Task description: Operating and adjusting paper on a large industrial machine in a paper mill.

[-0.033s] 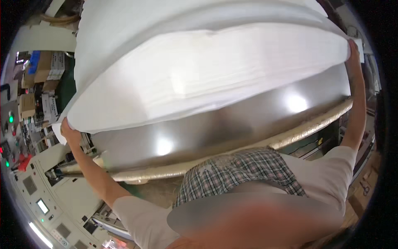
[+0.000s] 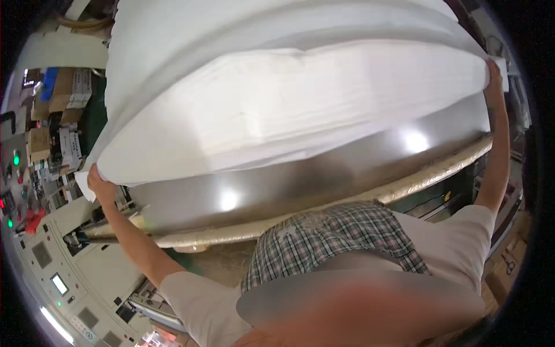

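A wide, soft white sheet [image 2: 300, 87] is stretched between my hands, its near part bent over into a broad, creased band. My left hand [image 2: 101, 184] grips the sheet's corner at the left, fingers closed around the edge. Far to the right, my right hand [image 2: 493, 78] is closed on the opposite end, and a small white flap sticks out past it. Both arms are spread wide. Below the sheet's near edge lies a shiny grey metal table [image 2: 277, 188], bordered in front by a padded, yellowish wrapped bar [image 2: 225, 238].
On the left stand a machine cabinet [image 2: 98, 272] with a small screen, lit green buttons and stacked cardboard boxes [image 2: 72, 95]. At the lower right, scissors [image 2: 509, 264] rest on brown cardboard. A checked apron [image 2: 335, 240] covers my front, close to the bar.
The upper fold of the sheet has dropped slightly toward me, and its band looks narrower. My left hand has shifted a little right, my right slightly down. Both still grip the sheet.
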{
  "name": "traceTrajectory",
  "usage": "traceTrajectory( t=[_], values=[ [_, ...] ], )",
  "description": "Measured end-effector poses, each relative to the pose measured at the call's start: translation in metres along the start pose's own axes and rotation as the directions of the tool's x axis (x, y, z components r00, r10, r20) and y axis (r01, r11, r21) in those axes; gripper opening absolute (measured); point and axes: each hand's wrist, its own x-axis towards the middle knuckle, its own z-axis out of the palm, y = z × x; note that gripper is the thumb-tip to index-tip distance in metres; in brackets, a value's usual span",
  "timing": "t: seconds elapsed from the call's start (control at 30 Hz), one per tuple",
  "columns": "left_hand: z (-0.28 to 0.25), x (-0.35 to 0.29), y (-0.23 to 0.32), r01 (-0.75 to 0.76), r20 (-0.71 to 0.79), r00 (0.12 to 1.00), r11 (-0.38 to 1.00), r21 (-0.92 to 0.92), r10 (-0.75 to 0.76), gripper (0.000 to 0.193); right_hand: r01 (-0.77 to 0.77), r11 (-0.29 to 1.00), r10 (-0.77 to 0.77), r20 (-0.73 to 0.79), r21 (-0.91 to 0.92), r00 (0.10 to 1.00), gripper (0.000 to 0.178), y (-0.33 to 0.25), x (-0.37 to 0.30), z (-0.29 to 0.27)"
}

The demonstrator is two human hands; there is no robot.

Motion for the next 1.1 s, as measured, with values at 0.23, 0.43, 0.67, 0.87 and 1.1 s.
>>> traceTrajectory(
  t=[0.23, 0.43, 0.67, 0.87, 1.1],
  values=[
    [-0.013, -0.135, 0.036, 0.198, 0.183, 0.959, 0.975, 0.104, -0.215, 0.054, -0.081, 0.994, 0.097, 0.255, -0.071, 0.962, 0.063, -0.046, -0.113, -0.014],
    [0.009, -0.235, 0.054, 0.304, 0.304, 0.894, 0.945, 0.124, -0.328, 0.053, -0.011, 1.000, 0.012, 0.277, -0.007, 0.961, 0.053, -0.067, -0.195, -0.001],
    [-0.002, -0.246, 0.043, 0.282, 0.503, 0.785, 0.932, 0.227, -0.361, 0.054, -0.001, 1.000, -0.011, 0.515, 0.023, 0.857, 0.048, -0.067, -0.182, 0.004],
    [-0.010, -0.159, 0.012, 0.171, 0.897, 0.313, 0.948, 0.269, -0.311, 0.059, 0.232, 0.971, -0.050, 0.916, -0.048, 0.398, 0.066, -0.004, -0.107, 0.073],
    [0.103, -0.064, 0.049, 0.347, 0.954, 0.109, 0.910, 0.226, -0.278, 0.038, 0.173, 0.985, -0.043, 0.985, 0.013, 0.168, 0.039, 0.063, -0.059, 0.187]
  ],
)
